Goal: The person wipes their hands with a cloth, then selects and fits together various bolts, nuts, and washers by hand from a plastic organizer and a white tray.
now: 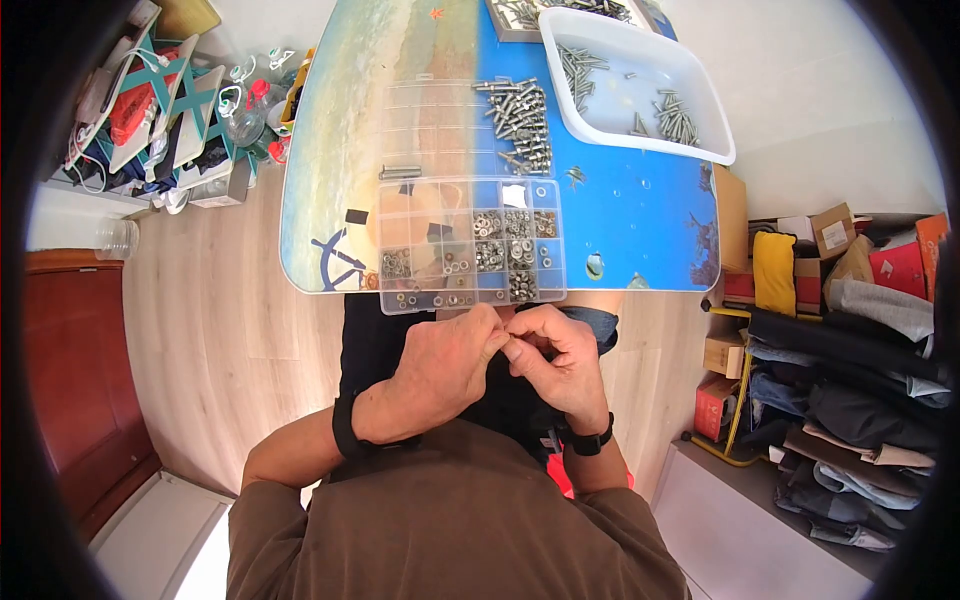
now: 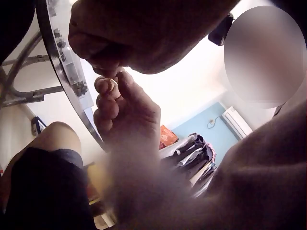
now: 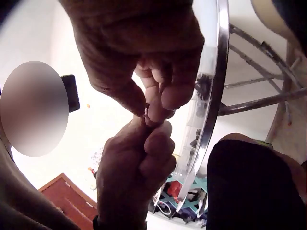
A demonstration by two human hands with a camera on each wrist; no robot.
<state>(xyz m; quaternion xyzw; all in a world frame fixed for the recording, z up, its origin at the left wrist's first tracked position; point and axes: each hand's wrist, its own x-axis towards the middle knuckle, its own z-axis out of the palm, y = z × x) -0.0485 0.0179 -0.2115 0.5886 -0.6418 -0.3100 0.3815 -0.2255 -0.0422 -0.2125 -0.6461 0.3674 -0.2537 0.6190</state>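
Both hands meet fingertip to fingertip just in front of the table edge. My right hand (image 1: pixel 562 365) pinches a tiny shiny metal piece (image 3: pixel 146 111) between thumb and forefinger; its exact kind is mostly hidden by the fingers. The left hand (image 1: pixel 440 365) closes thumb and forefinger on the same small piece from the other side, fingertips touching the right hand's. Right beyond them, a clear compartment box (image 1: pixel 400 232) overhangs the table edge, with nuts and washers (image 1: pixel 488 255) in several cells. On its opened lid (image 1: pixel 430 120) lies a pile of bolts (image 1: pixel 520 125).
At the back right of the table (image 1: pixel 640 235) a white tub (image 1: pixel 640 140) holds loose screws (image 1: pixel 677 120). Behind it stands a tray of small hardware (image 1: pixel 515 30). Metal pins (image 1: pixel 400 172) lie near the box. Folded clothes (image 1: pixel 850 400) fill a rack on the right.
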